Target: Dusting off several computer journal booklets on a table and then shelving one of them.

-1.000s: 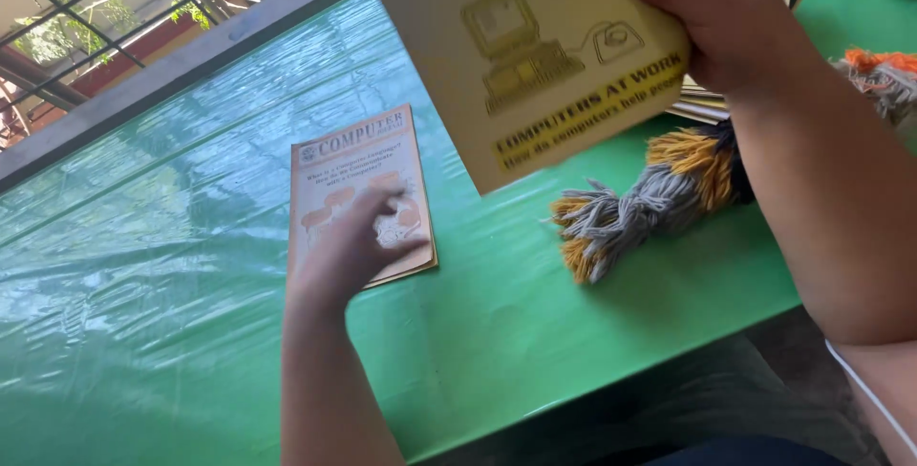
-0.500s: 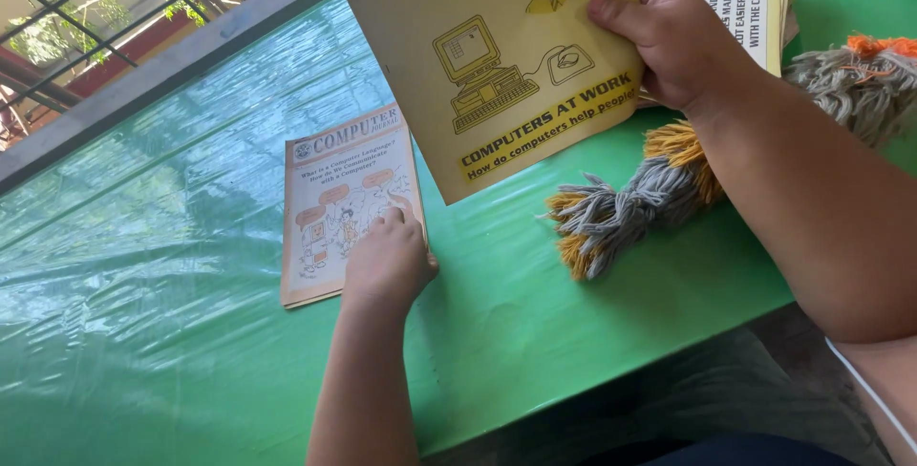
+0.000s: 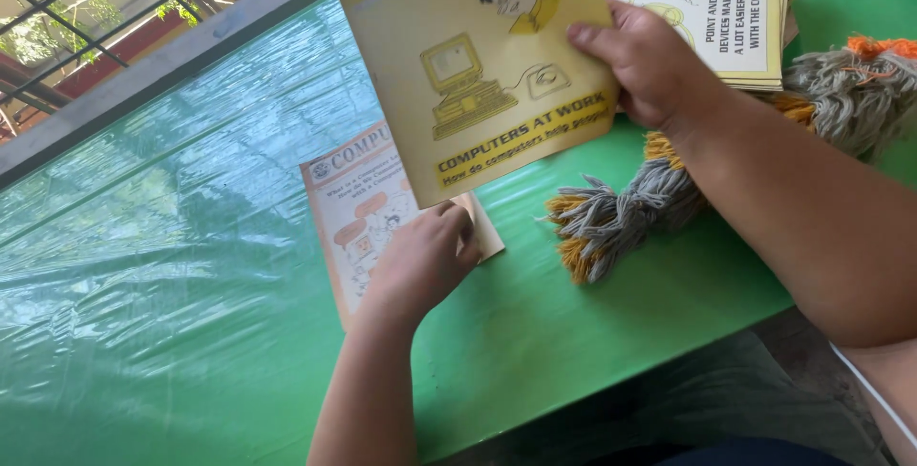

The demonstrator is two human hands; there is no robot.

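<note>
Yellow card fills the top middle of your view: your right hand [image 3: 650, 70] holds a yellow booklet [image 3: 468, 55] up off the table, thumb across the right edge of its cover and the other fingers hidden behind it, so the grip is closed on the booklet. Its cover shows a line drawing of a desktop computer with a mouse, and part of a cartoon figure above that. The booklet tilts a little, its lower left corner hanging over the second booklet below.

Your left hand [image 3: 420, 261] lies flat on the table, palm down, fingers loosely curled and resting on the near right part of an orange-and-cream booklet [image 3: 358, 203]. It presses on that cover rather than gripping it. This booklet lies flat on the green table [image 3: 592, 332], slanted, with its far right corner hidden behind the raised yellow one.

Left of both booklets, the table is covered by clear shiny plastic sheeting [image 3: 172, 265] that catches the light in creases.

To the right of your left hand, a bundle of grey and mustard yarn tassels [image 3: 611, 222] lies on the green surface, running up toward the right under your right forearm, with an orange tuft at the far right end. Behind your right hand, at the far right, sits a stack of more yellow booklets [image 3: 726, 8], flat on the table
</note>
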